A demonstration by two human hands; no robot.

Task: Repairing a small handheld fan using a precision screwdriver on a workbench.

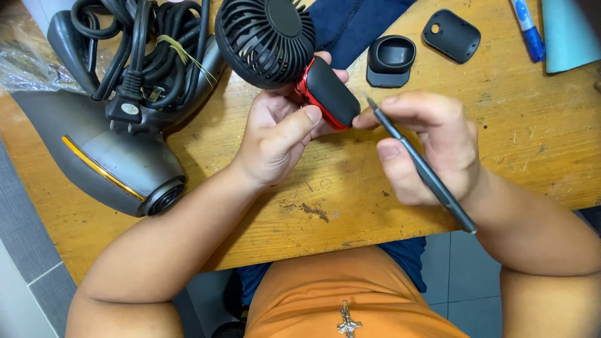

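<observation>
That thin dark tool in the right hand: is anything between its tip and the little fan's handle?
Nothing visible. The tool tip sits just off the fan handle's black end, with bare air between. The left hand grips the handle from below, clear of that gap.

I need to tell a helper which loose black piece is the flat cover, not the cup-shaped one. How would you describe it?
Start at the wooden table and look to its far edge, beyond the right hand. Two black parts lie there side by side, left of a blue marker. The flat cover is the right one: a thin rounded plate with a small hole, unlike the deep hollow cup-shaped part beside it.
</observation>
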